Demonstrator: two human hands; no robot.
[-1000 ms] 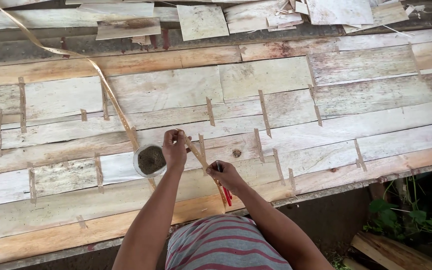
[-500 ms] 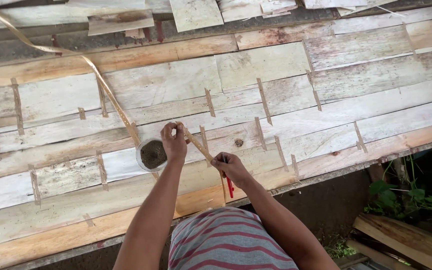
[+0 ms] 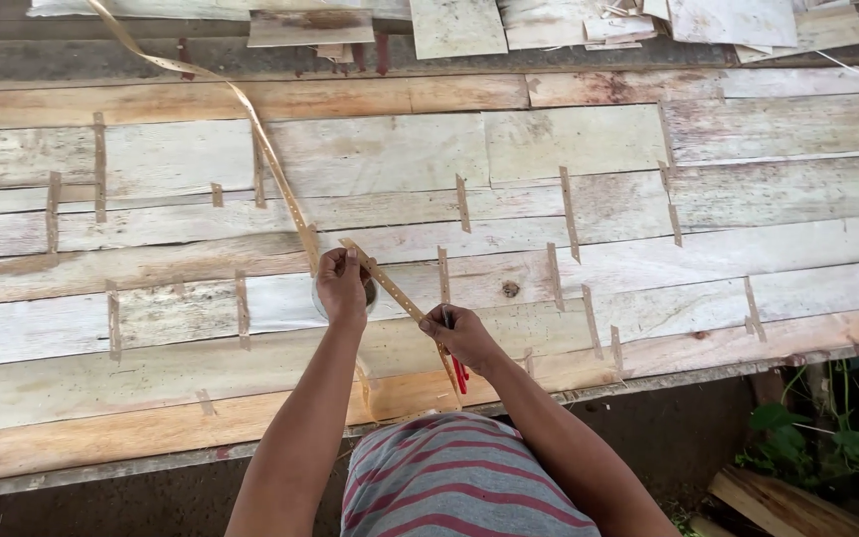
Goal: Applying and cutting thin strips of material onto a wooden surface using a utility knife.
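Your left hand (image 3: 340,283) pinches the tape strip (image 3: 395,288) over the veneer worktop (image 3: 648,229) — it slants down-right to your right hand (image 3: 459,333), closed on strip and red-handled tool (image 3: 461,373).

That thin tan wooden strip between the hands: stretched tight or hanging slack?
Tight: the thin tan wooden strip runs straight from left hand to right hand.

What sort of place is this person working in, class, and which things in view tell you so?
Probably an open-air veneer workshop: thin wood sheets joined by tape strips cover a bench, the left hand holds a long tape strip, and plants grow beside it.
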